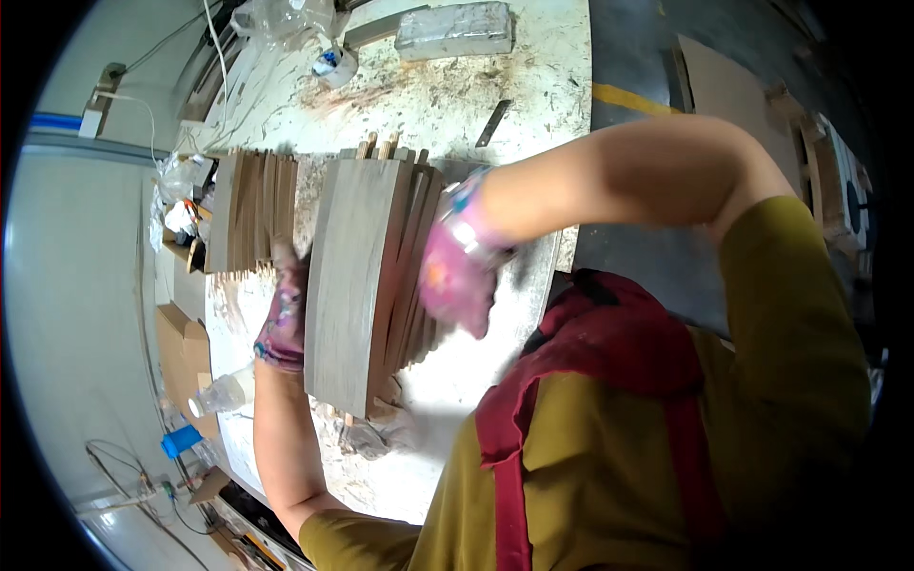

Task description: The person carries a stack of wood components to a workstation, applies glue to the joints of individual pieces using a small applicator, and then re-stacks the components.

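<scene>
A bundle of grey-brown wood boards lies on the white table, its broad face turned up and short wooden pegs jutting from its far end. Along its left side is my left hand in a purple patterned glove, fingers stretched away from me against the boards; the fingers are partly hidden. My right hand, in a pink-purple glove, is by the bundle's right side. Motion smears its fingers, so their grip is unclear. Farther left stands a second stack of thin brown boards, close to my left fingertips.
The stained white table carries a wrapped grey block, a small cup and a dark flat metal strip. A clear bottle lies at the left edge near a cardboard box. Crumpled plastic lies near me.
</scene>
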{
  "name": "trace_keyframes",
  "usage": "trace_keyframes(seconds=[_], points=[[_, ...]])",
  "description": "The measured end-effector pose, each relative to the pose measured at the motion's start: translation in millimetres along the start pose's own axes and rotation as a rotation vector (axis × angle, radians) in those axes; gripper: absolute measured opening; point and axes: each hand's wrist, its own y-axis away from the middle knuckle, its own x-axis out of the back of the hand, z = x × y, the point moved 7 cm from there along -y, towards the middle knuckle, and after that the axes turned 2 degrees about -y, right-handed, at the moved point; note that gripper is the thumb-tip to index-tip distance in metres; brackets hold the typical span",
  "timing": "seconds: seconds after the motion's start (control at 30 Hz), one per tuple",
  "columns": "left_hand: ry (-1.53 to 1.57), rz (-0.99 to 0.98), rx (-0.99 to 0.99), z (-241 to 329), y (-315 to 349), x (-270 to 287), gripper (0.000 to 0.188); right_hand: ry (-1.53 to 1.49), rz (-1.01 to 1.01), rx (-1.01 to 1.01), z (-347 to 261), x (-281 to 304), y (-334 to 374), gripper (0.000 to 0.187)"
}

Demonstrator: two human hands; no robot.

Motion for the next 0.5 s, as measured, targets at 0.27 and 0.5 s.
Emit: trace_keyframes(seconds=[0.27, 0.5], points=[[-0.814, 0.894, -0.447, -153, 89, 86, 0.056, -0.997, 1.352, -0.086, 162, -54, 150, 0.065], [-2.011, 1.385, -0.064, -192, 41, 18, 0.035, -0.598, 1.708, -0.622, 235, -70, 35, 0.044]])
